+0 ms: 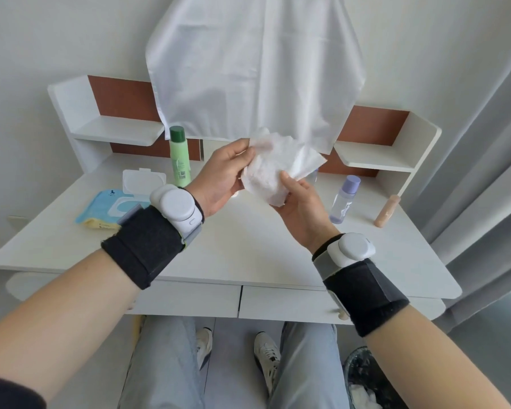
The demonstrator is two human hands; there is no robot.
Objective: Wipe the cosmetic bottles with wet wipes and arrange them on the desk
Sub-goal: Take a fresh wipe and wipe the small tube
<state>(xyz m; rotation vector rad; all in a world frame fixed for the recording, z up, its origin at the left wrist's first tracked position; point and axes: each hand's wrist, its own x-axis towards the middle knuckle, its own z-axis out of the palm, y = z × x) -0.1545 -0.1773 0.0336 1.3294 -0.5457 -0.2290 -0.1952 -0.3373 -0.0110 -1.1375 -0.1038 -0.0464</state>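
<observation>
Above the middle of the white desk (219,255) both my hands hold one crumpled white wet wipe (278,169). My left hand (222,175) pinches its upper left corner, and my right hand (301,199) grips its lower right side. A green bottle (179,156) with a dark green cap stands upright at the back left. A clear bottle with a lilac cap (344,199) stands at the right, and a beige tube (387,211) stands just right of it. Another clear bottle (313,177) is mostly hidden behind the wipe.
A blue wet-wipe pack (112,206) with its white lid flipped open lies at the desk's left. White shelves (115,131) flank a hanging white cloth (254,69). Grey curtains hang at the right. A waste bin (366,379) stands on the floor beside my legs.
</observation>
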